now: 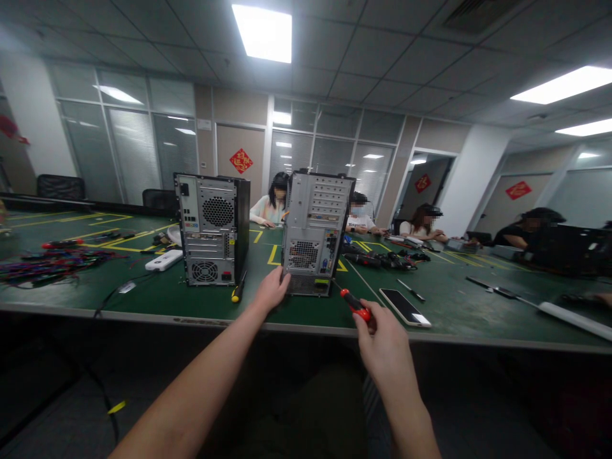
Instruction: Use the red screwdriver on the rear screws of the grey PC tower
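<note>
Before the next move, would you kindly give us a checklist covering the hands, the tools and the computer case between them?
1. Right hand grips the red-and-black screwdriver by its handle: ok.
2. Left hand touches the lower left edge of the grey metal computer case: ok.
3. Case stands upright on the green table: ok.
4. Screwdriver tip seated in a screw: cannot tell; too small to see near the lower right edge.
5. No loose tools nearby: not ok; a yellow-and-black screwdriver lies on the table to the left.
</note>
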Action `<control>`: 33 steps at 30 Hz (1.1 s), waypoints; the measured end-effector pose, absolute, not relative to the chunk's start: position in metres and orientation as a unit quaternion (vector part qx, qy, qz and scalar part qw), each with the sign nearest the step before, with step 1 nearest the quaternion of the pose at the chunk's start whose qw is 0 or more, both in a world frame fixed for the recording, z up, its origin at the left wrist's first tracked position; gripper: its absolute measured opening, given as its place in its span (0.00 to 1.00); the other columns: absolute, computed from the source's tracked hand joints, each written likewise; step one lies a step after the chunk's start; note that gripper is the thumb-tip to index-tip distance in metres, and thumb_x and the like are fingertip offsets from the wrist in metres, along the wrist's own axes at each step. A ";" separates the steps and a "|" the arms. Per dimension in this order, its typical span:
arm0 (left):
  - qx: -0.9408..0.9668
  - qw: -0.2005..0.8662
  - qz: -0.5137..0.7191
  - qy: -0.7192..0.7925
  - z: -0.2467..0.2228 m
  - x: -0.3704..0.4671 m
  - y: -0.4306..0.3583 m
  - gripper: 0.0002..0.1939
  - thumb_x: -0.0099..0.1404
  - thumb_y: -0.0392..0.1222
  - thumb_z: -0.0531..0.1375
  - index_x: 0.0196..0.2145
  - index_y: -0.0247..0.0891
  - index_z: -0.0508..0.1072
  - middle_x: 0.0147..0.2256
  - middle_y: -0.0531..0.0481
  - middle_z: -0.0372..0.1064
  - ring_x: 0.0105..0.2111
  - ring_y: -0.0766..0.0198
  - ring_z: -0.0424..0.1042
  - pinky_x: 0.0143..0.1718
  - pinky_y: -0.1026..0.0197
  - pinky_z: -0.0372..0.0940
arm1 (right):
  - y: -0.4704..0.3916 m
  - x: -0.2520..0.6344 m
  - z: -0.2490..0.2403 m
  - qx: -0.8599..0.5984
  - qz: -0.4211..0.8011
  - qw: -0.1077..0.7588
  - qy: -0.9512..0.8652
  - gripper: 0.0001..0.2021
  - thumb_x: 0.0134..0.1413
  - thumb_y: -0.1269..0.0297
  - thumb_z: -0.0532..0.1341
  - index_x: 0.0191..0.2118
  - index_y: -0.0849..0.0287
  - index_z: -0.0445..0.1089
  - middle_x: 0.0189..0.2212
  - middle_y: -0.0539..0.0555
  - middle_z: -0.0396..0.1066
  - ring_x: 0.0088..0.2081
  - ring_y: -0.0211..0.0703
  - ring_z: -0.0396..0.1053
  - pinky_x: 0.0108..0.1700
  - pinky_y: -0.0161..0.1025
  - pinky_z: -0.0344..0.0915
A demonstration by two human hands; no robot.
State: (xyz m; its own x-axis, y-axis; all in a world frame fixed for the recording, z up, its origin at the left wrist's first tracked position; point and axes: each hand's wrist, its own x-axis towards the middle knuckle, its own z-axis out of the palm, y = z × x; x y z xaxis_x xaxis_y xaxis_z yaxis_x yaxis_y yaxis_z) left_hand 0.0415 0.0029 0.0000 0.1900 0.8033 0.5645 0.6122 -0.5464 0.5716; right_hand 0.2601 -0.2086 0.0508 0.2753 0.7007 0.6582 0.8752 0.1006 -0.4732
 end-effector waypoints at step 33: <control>0.762 0.101 0.432 0.471 -0.001 0.043 0.005 0.13 0.76 0.50 0.51 0.41 0.40 0.69 0.42 0.41 0.76 0.43 0.54 0.75 0.43 0.57 0.65 | -0.209 0.259 0.052 -0.677 -0.055 0.434 -0.592 0.18 0.64 0.55 0.57 0.51 0.59 0.74 0.35 0.56 0.74 0.34 0.48 0.73 0.40 0.44 0.69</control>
State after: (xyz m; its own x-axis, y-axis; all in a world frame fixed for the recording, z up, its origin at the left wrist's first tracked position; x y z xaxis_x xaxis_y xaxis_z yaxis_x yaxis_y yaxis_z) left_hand 0.0426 0.0048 -0.0008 0.1823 0.8052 0.5643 0.6314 -0.5358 0.5606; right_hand 0.2590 -0.2089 0.0518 0.2926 0.7535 0.5888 0.8491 0.0784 -0.5223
